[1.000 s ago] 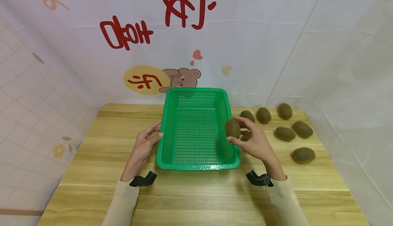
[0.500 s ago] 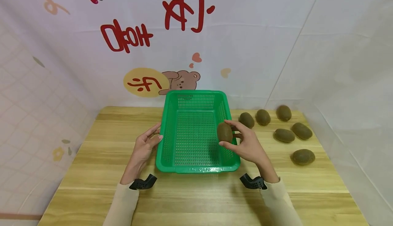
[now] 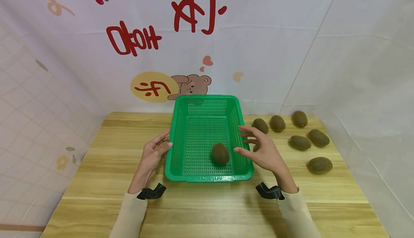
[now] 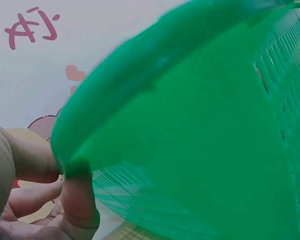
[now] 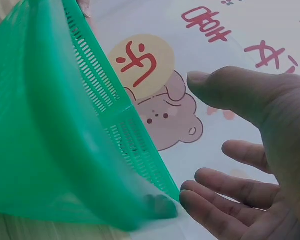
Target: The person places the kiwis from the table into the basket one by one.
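Observation:
A green slotted plastic basket (image 3: 208, 178) stands at the middle of the table, with one brown kiwi (image 3: 220, 154) lying on its floor, toward the near right. My left hand (image 3: 153, 155) holds the basket's left rim; in the left wrist view its thumb and finger (image 4: 79, 202) pinch the edge. Over the right rim is my right hand (image 3: 266, 153), fingers spread and nothing between them. The right wrist view shows this hand (image 5: 277, 135) beside the basket wall (image 5: 55, 125). The kiwi is in neither wrist view.
Several loose kiwis (image 3: 299, 142) lie on the wooden table (image 3: 207, 213) right of the basket, one partly hidden behind my right hand. A printed cloth wall (image 3: 258, 51) rises right behind the basket, with more cloth on both sides.
My right hand carried a kiwi leftward over the basket rim and let it go; it now lies on the basket floor. The hand has drawn slightly back right. The left hand stays put.

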A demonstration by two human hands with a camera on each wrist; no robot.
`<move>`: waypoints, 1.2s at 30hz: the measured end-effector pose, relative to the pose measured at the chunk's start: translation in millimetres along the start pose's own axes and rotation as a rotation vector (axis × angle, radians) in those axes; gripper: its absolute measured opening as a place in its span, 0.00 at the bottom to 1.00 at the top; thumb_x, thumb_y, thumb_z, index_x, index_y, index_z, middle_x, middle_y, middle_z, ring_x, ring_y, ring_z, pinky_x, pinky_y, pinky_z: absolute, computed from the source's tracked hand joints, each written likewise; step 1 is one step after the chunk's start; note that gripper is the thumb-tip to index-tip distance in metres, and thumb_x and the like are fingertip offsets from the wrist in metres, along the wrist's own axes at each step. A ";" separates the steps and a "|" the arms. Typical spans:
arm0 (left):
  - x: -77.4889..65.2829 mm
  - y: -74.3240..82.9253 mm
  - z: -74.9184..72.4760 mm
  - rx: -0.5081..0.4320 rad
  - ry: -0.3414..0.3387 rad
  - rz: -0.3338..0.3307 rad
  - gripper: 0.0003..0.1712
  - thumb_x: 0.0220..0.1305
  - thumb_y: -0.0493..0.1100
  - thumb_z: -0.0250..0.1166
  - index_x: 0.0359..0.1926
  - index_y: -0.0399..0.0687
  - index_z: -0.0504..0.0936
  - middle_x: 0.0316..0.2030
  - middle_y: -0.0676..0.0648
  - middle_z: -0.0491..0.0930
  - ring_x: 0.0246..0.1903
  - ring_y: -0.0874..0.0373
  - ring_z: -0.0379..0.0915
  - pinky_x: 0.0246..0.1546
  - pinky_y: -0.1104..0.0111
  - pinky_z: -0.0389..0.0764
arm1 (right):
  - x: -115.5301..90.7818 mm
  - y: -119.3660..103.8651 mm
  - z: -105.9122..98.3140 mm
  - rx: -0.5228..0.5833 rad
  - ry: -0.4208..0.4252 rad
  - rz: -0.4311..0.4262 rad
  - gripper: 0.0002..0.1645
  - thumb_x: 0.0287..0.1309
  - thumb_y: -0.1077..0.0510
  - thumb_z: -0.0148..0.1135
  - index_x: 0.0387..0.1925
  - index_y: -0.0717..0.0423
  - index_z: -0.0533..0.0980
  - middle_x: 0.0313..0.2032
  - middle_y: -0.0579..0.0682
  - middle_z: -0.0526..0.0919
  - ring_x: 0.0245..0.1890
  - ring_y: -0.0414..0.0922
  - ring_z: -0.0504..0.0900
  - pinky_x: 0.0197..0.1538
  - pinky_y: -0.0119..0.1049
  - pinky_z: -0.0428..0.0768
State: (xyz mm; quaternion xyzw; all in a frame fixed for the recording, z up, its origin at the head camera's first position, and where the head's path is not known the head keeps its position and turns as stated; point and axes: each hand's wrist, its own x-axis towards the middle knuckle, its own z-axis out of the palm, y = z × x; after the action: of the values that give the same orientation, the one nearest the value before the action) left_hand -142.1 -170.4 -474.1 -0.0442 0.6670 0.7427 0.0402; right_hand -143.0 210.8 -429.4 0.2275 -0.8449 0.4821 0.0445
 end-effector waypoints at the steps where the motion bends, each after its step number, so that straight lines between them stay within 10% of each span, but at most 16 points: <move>1: 0.3 -0.6 0.3 -0.003 0.000 0.001 0.34 0.70 0.29 0.63 0.75 0.45 0.68 0.48 0.54 0.78 0.31 0.70 0.73 0.28 0.78 0.72 | -0.6 0.5 -1.4 -0.006 0.003 -0.002 0.41 0.57 0.56 0.77 0.70 0.46 0.71 0.64 0.54 0.78 0.59 0.57 0.81 0.58 0.46 0.86; 16: -0.1 -2.3 1.7 -0.017 -0.002 0.011 0.35 0.70 0.28 0.62 0.75 0.44 0.68 0.47 0.56 0.79 0.33 0.70 0.73 0.26 0.79 0.71 | -10.3 13.6 -19.2 -0.063 0.054 0.082 0.49 0.54 0.52 0.80 0.74 0.41 0.66 0.70 0.46 0.74 0.67 0.53 0.75 0.66 0.50 0.79; 36: 1.0 -1.6 0.6 -0.020 -0.007 -0.028 0.34 0.71 0.32 0.63 0.76 0.45 0.67 0.49 0.56 0.78 0.36 0.69 0.74 0.32 0.78 0.73 | -17.9 56.1 -33.4 -0.148 0.022 0.190 0.58 0.55 0.47 0.78 0.80 0.49 0.55 0.75 0.59 0.63 0.73 0.61 0.65 0.69 0.64 0.71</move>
State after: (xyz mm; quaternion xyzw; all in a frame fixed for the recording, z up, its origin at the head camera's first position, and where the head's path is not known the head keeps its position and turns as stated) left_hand -142.9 -169.7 -475.7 -0.0516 0.6586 0.7489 0.0525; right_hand -155.8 269.1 -461.5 0.1372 -0.8954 0.4229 0.0247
